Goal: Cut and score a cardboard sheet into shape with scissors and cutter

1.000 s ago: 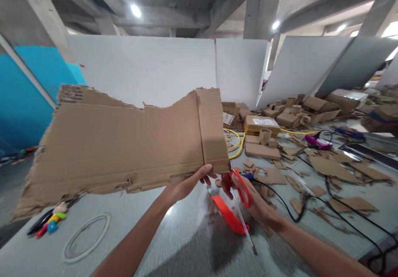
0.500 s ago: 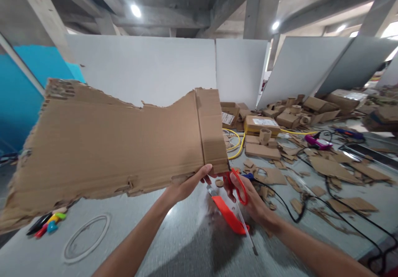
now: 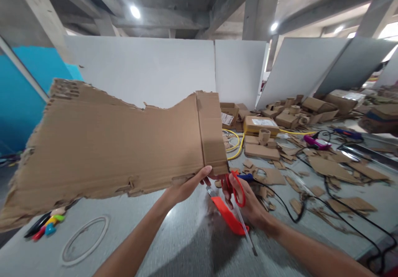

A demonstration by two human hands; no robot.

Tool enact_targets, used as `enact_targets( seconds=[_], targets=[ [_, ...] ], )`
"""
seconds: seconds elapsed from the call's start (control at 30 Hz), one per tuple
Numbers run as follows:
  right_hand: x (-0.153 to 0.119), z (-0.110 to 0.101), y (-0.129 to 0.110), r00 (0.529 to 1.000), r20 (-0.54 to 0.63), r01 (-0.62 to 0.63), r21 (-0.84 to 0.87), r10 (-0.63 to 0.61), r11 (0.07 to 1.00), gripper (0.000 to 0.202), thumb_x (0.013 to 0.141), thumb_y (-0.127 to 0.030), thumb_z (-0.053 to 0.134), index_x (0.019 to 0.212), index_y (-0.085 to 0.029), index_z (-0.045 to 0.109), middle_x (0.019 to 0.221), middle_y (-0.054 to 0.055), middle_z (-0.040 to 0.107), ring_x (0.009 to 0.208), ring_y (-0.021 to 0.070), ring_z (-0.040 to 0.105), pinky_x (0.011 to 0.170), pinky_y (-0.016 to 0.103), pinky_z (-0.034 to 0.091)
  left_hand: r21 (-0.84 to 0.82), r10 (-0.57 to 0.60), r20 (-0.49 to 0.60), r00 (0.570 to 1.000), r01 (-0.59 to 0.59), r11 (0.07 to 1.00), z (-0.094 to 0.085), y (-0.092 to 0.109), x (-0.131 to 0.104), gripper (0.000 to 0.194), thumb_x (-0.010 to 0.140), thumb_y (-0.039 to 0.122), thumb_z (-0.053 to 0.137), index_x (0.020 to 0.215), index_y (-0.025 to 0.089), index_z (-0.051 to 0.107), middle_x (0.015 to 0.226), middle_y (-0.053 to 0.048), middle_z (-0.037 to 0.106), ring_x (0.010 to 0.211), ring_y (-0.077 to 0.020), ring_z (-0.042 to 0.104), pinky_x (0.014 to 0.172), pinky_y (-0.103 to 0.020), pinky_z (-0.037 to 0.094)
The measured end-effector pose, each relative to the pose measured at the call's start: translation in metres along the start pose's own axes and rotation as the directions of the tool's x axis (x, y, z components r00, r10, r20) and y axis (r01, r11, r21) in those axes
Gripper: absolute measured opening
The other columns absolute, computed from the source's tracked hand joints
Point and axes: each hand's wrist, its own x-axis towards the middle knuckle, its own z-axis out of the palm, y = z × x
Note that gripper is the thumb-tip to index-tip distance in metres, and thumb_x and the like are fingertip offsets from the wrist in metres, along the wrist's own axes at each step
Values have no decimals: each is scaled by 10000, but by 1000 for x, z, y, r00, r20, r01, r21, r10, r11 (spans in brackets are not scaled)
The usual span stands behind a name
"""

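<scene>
A large torn-edged cardboard sheet [image 3: 124, 144] is raised above the grey table, with a folded strip at its right end. My left hand [image 3: 189, 186] grips its lower edge near that strip, thumb in front and fingers behind. My right hand [image 3: 242, 194] is closed on red-handled scissors [image 3: 240, 196] at the sheet's lower right corner; their blades are largely hidden by the cardboard. Below my hands, an orange-red utility knife [image 3: 229, 217] lies on the table beside a thin metal rod [image 3: 247, 231].
Left on the table [image 3: 174, 244] are a white ring [image 3: 85, 240] and colourful markers [image 3: 46, 225]. Cardboard scraps [image 3: 332, 169], black cables, a blue-handled tool [image 3: 245, 177] and a purple tool [image 3: 317, 142] lie right. Boxes [image 3: 261, 126] stand behind.
The sheet's left end has shifted slightly right. The scissors' handles and my right hand have moved slightly left and down. My left hand keeps its hold.
</scene>
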Motion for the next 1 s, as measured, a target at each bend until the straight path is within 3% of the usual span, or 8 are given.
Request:
enact_targets(
  seconds=[0.1, 0.27, 0.67, 1.0],
  targets=[
    [2, 3, 1, 999, -18, 51, -23, -51, 998, 590, 996, -696, 364, 765, -203, 591, 730, 20, 596, 633, 152, 522, 624, 297, 439, -9, 36, 30, 999, -35, 999, -1, -1, 0, 422, 966, 496, 531, 775, 193, 754, 731, -44, 747, 678, -164, 687, 706, -267, 575],
    [4, 6, -8, 999, -22, 45, -46, -46, 998, 649, 961, -751, 370, 745, -194, 624, 667, 28, 601, 608, 167, 538, 624, 312, 440, -3, 38, 40, 998, -38, 999, 0, -3, 1, 430, 966, 507, 524, 790, 192, 758, 747, -52, 751, 672, -168, 687, 691, -275, 581],
    [1, 7, -12, 992, -118, -35, 7, 35, 999, 598, 857, -763, 574, 655, -200, 563, 533, -17, 535, 397, 98, 423, 399, 245, 337, -11, -7, 20, 1000, 7, 1000, 0, 3, -1, 426, 965, 506, 536, 775, 210, 775, 737, -41, 764, 703, -175, 701, 725, -275, 581],
    [0, 2, -9, 996, -90, 0, 22, 2, 1000, 526, 926, -681, 549, 731, -194, 589, 696, 13, 576, 607, 144, 481, 584, 288, 407, -21, 37, 74, 997, -35, 999, 0, 4, -1, 446, 947, 553, 542, 785, 202, 764, 773, -49, 764, 680, -172, 686, 699, -284, 581]
  ],
)
